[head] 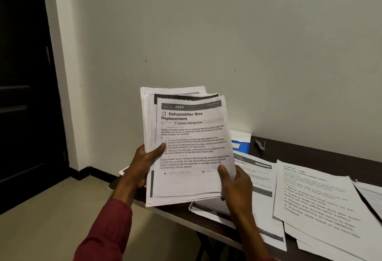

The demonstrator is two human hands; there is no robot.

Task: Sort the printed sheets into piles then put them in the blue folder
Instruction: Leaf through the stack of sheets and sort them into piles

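Observation:
I hold a loose stack of printed sheets (192, 149) upright above the left end of the dark table (310, 149). Its top sheet is headed "Dehumidifier Box Replacement". My left hand (144, 163) grips the stack's left edge, thumb on the front. My right hand (235, 184) holds its lower right corner, thumb on the page. The blue folder (241, 145) lies flat on the table by the wall, partly hidden behind the stack. Two piles of sheets lie on the table: one with grey header bars (260, 194) and one of plain text (318, 198).
A small stapler (260, 146) sits by the wall to the right of the folder. More sheets (370, 196) lie at the right edge. A dark door (26, 87) stands to the left, with bare floor (51, 219) below it.

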